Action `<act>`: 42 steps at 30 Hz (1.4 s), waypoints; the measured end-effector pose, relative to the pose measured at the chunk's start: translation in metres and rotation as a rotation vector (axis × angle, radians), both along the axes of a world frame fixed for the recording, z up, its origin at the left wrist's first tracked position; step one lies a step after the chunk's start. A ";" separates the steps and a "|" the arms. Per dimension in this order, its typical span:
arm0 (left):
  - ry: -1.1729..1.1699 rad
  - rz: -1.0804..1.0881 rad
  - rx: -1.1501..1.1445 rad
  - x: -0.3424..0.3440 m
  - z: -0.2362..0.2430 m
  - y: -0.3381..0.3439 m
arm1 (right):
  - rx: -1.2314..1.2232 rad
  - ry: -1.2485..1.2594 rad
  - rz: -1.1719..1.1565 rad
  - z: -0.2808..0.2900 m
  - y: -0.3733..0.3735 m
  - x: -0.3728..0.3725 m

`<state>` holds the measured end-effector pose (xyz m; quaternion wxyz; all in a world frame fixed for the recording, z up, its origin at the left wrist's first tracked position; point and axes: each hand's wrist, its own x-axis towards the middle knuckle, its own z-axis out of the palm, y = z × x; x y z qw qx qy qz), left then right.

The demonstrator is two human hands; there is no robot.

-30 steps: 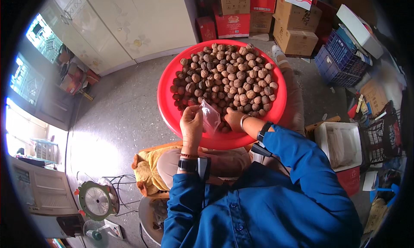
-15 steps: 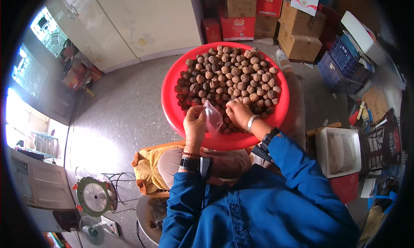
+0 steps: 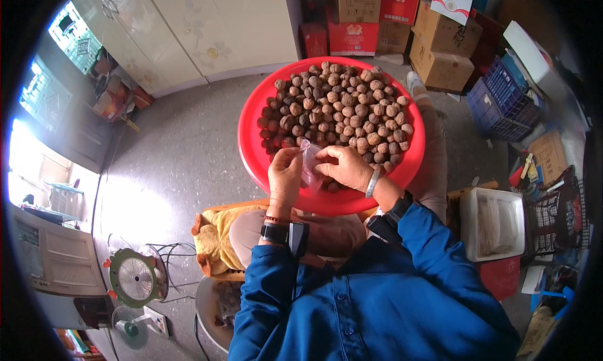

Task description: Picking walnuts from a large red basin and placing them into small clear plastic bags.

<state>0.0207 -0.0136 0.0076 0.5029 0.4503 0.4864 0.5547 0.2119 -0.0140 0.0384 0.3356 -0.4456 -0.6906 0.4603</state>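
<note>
A large red plastic basin [image 3: 248,135] piled with walnuts [image 3: 345,109] sits in front of me. Over its near part, my left hand [image 3: 285,171] pinches a thin clear plastic bag [image 3: 309,170] by its upper edge. My right hand [image 3: 342,167] is beside it, fingers bent onto the bag's right side; whether a walnut is under those fingertips I cannot tell. The bag hangs between both hands, above the nuts.
Stacked boxes [image 3: 440,65] and blue crates [image 3: 499,106] stand at back right, a white foam box [image 3: 493,223] at right. A yellow cushion [image 3: 223,235] is by my lap; a metal bowl [image 3: 207,307], fans [image 3: 137,276] and cords lie lower left. Cream cabinets [image 3: 213,28] line the back.
My right hand has moved from the walnuts leftward onto the bag, which is now more bunched between both hands. My left hand still holds it, slightly higher.
</note>
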 end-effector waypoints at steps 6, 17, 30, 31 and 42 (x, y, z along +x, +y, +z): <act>-0.057 0.080 0.026 0.002 0.002 -0.002 | 0.241 -0.141 -0.193 0.004 0.006 0.002; -0.034 0.076 0.029 0.002 -0.001 0.000 | 0.156 -0.486 -0.161 -0.054 0.026 0.048; 0.003 0.019 0.008 -0.003 -0.002 0.001 | -0.033 -1.394 0.562 -0.096 0.040 0.037; -0.005 0.017 0.005 -0.003 -0.002 0.001 | -0.032 -1.395 0.561 -0.096 0.040 0.037; 0.016 0.046 -0.011 0.000 -0.003 0.003 | 0.092 -0.565 -0.065 -0.076 0.029 0.045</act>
